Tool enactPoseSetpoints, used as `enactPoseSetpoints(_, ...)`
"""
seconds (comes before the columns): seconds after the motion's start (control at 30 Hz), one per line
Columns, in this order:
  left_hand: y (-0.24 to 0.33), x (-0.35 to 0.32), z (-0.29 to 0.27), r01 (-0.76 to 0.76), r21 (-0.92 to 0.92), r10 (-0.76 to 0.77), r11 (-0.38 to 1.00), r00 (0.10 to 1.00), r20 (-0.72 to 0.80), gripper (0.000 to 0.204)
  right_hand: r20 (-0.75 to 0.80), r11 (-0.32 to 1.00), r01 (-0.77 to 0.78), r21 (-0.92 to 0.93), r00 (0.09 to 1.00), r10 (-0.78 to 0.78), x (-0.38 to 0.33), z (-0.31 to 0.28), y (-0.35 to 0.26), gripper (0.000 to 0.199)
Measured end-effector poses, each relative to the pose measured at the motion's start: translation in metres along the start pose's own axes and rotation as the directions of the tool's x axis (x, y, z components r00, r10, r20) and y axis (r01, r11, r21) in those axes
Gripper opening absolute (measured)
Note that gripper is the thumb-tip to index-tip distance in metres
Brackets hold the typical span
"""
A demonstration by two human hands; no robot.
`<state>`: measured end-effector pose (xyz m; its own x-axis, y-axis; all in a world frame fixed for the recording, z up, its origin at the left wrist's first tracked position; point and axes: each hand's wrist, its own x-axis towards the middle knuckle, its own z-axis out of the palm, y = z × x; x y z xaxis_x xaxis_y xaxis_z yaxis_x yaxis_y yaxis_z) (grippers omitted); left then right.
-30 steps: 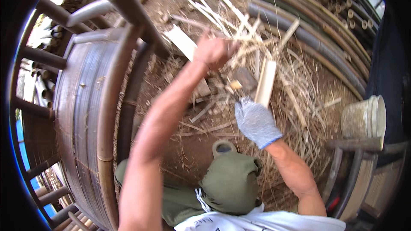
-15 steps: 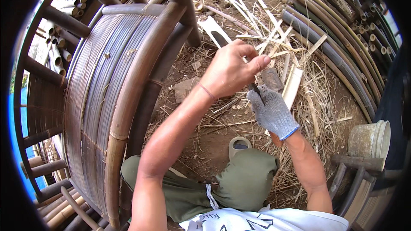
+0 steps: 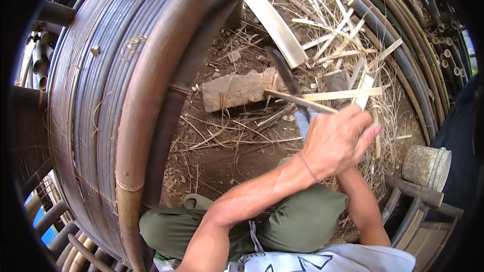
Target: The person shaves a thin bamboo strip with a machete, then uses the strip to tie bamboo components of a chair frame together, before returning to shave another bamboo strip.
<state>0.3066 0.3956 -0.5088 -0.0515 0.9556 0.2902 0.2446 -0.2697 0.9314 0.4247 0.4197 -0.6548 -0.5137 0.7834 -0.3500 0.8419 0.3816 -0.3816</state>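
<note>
My bare left hand (image 3: 337, 138) is closed around a thin bamboo strip (image 3: 297, 100), whose free end reaches out to the left over the knife. Behind and below it, mostly hidden, my right hand (image 3: 302, 122) wears a grey knit glove. From that glove rises a dark-bladed knife (image 3: 283, 70), its blade slanting up and to the left; the handle is covered by my left hand and wrist. Strip and blade cross just above the glove. A rough wooden block (image 3: 234, 90) lies on the ground left of the blade, and a wide pale bamboo slat (image 3: 276, 26) lies beyond it.
At left stands a large bamboo bench (image 3: 126, 70) with a thick rail. Loose pale strips (image 3: 348, 38) and shavings litter the dirt. Long bamboo poles (image 3: 388, 55) lie at right, near a dirty white bucket (image 3: 426, 166) and a small wooden stool (image 3: 416, 211).
My left hand has swung right and nearer, crossing over the gloved right hand, and the strip it holds now shows. The view has shifted, bringing the wooden block and slat more into sight.
</note>
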Motion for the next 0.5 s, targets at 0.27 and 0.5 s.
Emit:
enactPoseSetpoints(0.27, -0.001, -0.021, -0.041, 0.004, -0.131, -0.008, 0.991, 1.0, -0.027, 0.017, 0.024, 0.989, -0.107, 0.102, 0.994, 0.105, 0.04, 0.041, -0.024, 0.049)
enactPoseSetpoints(0.5, -0.004, -0.048, -0.129, 0.035, -0.391, -0.177, 0.92, 0.926, -0.332, 0.039, 0.01, 0.926, -0.162, 0.342, 0.986, 0.168, -0.008, 0.027, -0.037, 0.051)
